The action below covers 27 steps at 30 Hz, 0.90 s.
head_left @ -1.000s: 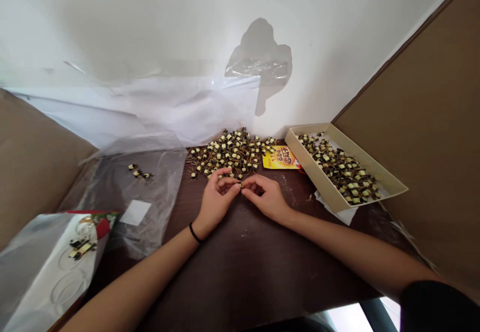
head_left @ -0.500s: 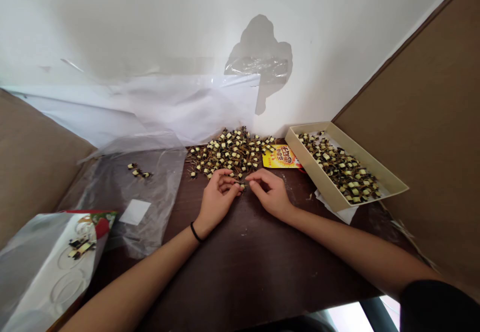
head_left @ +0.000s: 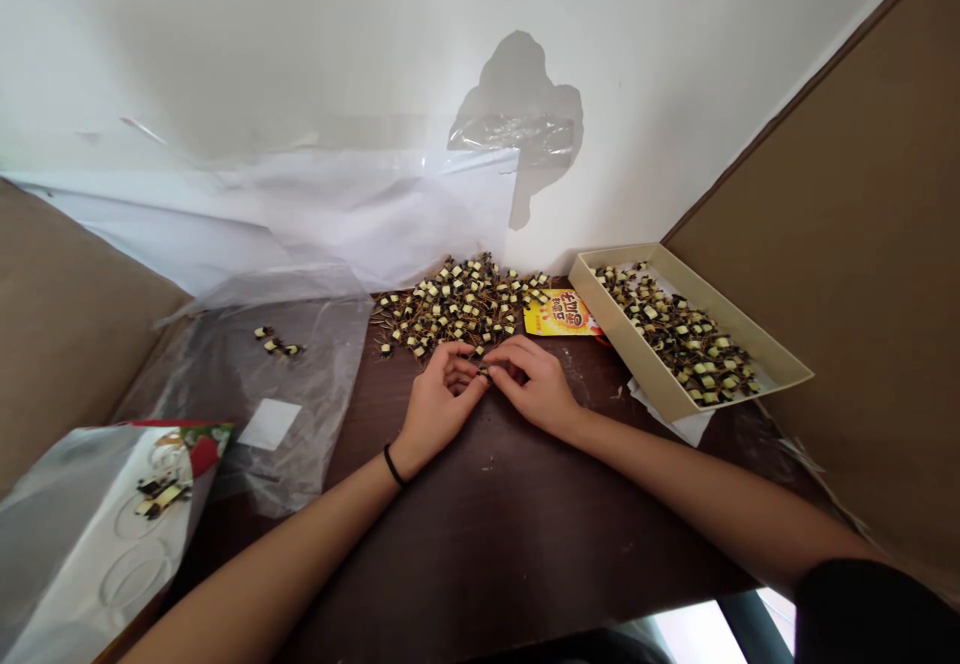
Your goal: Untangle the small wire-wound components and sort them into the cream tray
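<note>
Between the fingertips of my left hand (head_left: 442,392) is a small electronic coil (head_left: 484,372), black with a pale yellow band; the fingers hide most of it. My right hand (head_left: 538,389) has thumb and forefinger pinched together at the coil's right side, touching it or a thin lead, too small to make out. Just beyond both hands lies a heap of similar coils (head_left: 457,299) with thin copper-coloured wire leads. A black band circles my left wrist.
A shallow cream box (head_left: 686,414) with many coils stands at right. Beside it lies a yellow packet (head_left: 553,314). Clear plastic (head_left: 322,424) with a few coils spreads at left, near a printed bag (head_left: 75,564) bearing more. White wall behind, brown panels at both sides.
My right hand has moved slightly left, and its fingertips now meet the coil in my left hand. Half a second ago a small gap lay between them.
</note>
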Available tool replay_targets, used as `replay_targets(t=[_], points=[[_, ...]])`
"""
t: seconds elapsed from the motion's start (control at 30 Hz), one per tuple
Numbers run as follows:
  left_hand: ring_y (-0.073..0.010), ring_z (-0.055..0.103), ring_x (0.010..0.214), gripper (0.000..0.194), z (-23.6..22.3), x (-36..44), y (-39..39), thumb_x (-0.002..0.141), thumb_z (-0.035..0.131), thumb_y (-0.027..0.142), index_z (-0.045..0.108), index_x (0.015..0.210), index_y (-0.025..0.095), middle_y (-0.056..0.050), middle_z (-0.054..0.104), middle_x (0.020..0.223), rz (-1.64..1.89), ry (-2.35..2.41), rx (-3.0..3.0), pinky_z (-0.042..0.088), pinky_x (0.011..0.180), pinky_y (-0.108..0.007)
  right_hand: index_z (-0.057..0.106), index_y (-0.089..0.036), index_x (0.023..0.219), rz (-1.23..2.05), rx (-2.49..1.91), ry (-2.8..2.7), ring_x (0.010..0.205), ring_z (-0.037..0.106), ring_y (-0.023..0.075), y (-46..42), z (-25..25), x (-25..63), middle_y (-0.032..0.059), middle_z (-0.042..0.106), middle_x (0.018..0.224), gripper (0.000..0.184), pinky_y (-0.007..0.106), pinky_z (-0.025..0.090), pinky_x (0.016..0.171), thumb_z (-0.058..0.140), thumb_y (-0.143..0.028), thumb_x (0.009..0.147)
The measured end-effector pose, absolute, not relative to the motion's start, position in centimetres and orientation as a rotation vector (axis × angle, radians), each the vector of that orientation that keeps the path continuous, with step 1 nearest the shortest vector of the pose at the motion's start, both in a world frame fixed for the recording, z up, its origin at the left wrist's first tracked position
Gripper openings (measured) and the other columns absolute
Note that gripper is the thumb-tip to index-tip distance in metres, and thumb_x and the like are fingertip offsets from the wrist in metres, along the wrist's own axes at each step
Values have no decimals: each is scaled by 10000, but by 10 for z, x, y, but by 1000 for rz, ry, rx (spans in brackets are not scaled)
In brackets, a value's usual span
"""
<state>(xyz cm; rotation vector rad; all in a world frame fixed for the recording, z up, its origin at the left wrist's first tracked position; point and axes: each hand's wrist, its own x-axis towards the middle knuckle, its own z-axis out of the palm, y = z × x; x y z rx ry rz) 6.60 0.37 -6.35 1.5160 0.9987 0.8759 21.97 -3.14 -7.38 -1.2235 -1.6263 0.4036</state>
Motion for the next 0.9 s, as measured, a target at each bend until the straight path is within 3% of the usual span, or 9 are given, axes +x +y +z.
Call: replay_targets(t=[0.27, 0.9], points=[[-127, 615, 716, 341, -63, 65, 4, 723, 647, 226, 488, 1021, 179, 7, 621, 777, 863, 974, 1494, 494, 697, -271, 677, -197, 838, 440, -1190, -1604, 707, 594, 126, -30, -75, 221, 43, 646, 874, 124, 242, 496, 576, 560, -157, 846], [-134, 594, 776, 289, -72, 64, 6, 843, 558, 274, 464, 1103, 187, -15, 595, 870, 888, 947, 1549, 506, 711, -278, 624, -183, 815, 531, -1204, -1693, 936, 595, 177, -27, -75, 225, 74, 620, 978, 100, 325, 496, 812, 562, -108, 837]])
